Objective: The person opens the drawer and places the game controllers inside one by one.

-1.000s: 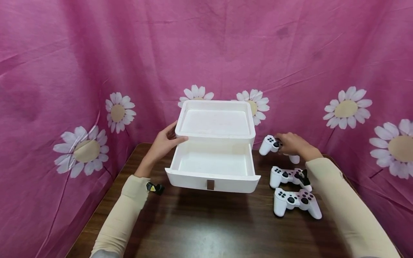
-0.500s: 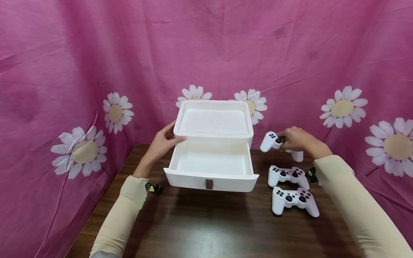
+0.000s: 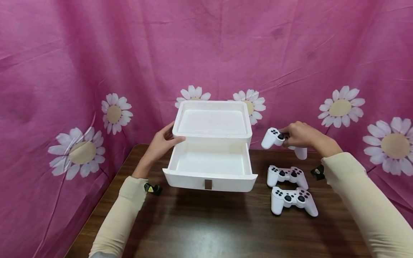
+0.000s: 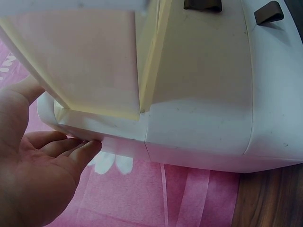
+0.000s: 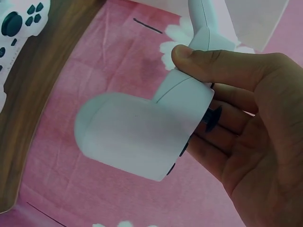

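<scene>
Two-handed! Pinched PlayStation-style gamepad [image 3: 270, 139] in right hand [image 3: 301, 134] near desk's [image 3: 213, 225] back edge, drawer unit [image 3: 213, 122] in left hand [image 3: 162, 143]; perhaps risked thumb-slip drop.

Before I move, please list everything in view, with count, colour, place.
wood-grain table: 1, brown, beneath
drawer unit: 1, white, on table
open drawer: 1, white, topmost
closed drawers: 2, white, below
pull tabs: 3, brown, drawer fronts
resting gamepads: 2, white, table's right
held gamepad: 1, white, beyond
backdrop: 1, pink, behind
daisies: 6+, white, on backdrop
sleeves: 2, cream, both sides
wrist cameras: 2, black, by sleeves
left grip: 1, on drawer unit
right grip: 1, on held gamepad
</scene>
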Tool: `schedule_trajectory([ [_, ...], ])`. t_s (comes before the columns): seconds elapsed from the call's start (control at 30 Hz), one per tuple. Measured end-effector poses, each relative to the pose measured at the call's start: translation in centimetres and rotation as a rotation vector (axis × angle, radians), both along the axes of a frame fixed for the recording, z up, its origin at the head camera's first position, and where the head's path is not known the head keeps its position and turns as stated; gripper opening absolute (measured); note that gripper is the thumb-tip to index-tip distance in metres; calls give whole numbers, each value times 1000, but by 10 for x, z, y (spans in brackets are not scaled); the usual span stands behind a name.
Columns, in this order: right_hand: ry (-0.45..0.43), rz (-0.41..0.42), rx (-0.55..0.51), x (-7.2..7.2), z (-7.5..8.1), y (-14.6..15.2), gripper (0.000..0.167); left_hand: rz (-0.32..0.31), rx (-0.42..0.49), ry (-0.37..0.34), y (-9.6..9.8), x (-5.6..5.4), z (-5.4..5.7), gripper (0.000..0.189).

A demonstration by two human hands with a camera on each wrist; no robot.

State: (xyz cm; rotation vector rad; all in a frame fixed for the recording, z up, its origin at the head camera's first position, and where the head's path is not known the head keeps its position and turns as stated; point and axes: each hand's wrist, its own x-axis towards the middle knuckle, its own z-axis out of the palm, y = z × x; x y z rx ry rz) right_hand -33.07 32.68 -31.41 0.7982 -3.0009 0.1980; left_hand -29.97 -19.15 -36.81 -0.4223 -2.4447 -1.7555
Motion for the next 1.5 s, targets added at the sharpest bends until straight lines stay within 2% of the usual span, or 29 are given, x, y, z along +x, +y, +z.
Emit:
schedule_trajectory([
  [0.4,-31,2,9,11,20,-9,59,-8,4,0,0,1,0,85],
  [0.77,-43,5,35,24,44,-22,65,-4,0,2,0,2,-1,85],
  [1.0,-37,3,37,32,57,-34,62,-10,2,6,-1,0,-2,85],
  [1.27,-18,38,57,37,70,-46,64,-5,5,-5,-1,0,-2,85],
  [1.5,-10,74,45,40,78,-55,59,-2,-5,3,1,1,0,86],
])
